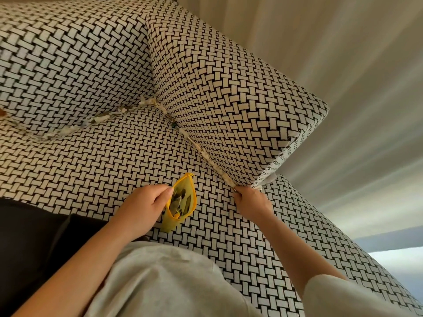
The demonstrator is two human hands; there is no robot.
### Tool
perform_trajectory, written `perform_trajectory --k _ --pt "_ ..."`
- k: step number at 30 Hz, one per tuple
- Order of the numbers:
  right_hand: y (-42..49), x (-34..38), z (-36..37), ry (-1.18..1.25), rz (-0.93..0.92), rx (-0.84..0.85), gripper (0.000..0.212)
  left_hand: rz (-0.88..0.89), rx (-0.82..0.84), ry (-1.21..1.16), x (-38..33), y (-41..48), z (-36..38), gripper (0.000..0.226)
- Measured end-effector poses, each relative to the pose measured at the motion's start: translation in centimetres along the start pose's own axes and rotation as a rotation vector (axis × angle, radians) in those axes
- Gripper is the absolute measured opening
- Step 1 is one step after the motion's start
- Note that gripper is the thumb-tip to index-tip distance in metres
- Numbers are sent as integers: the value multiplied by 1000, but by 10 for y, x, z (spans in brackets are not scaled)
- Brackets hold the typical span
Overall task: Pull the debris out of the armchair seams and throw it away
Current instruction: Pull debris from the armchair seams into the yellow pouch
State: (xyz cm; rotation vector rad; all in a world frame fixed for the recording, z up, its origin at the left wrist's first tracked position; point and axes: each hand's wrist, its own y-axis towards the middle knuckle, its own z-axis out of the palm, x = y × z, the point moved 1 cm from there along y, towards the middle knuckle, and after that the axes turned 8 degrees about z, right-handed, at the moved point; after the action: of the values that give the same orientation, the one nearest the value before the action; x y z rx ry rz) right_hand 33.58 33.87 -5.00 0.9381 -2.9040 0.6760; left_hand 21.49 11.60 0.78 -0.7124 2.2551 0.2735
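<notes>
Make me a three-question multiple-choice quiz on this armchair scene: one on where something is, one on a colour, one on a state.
1. Where are the right hand's fingertips?
A. At the front end of the side seam
B. On the backrest top
C. Inside the pouch

2. What colour is the pouch?
A. Red
B. Yellow
C. Blue

3. The pouch is:
A. Zipped shut
B. Held open
C. Lying flat, untouched

Answers: 1 A, the right hand pinches where the side seam ends. 2 B, the pouch is yellow. 3 B, the left hand holds it open, contents showing.
</notes>
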Motion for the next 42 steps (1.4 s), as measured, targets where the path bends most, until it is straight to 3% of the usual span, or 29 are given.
perform_trajectory --k 7,13,17,19,22,24,29,33,36,40,42 --pt "-6 -6 -3 1103 183 557 48 -14 0 -27 2 -1 -2 40" --pt "-10 -8 1 1411 228 692 47 -20 -12 -39 6 -2 -3 40" --pt "-12 -7 -2 1335 183 671 46 -23 -18 -53 9 -1 -3 41" --pt "-13 -4 -2 1172 169 562 43 -25 -12 -55 10 -2 -3 40" --pt "-11 -3 1 502 11 121 37 -36 -13 -64 9 -3 -3 36" --pt "-13 -3 4 204 -50 -36 37 -42 -12 -66 7 -3 -4 36" --pt "-15 10 7 -126 17 6 32 -43 -10 -88 10 -3 -5 38" --pt "-8 14 7 -125 62 15 25 -25 -3 -50 9 -5 -6 39" --pt "-15 12 15 -184 59 -172 24 -26 2 -40 9 -6 -7 39" --pt "-23 -6 20 21 -18 -314 20 -21 -2 -42 13 -6 -8 40" --pt "-27 -21 24 136 -110 -498 8 -12 -5 -46 14 -5 -8 41"
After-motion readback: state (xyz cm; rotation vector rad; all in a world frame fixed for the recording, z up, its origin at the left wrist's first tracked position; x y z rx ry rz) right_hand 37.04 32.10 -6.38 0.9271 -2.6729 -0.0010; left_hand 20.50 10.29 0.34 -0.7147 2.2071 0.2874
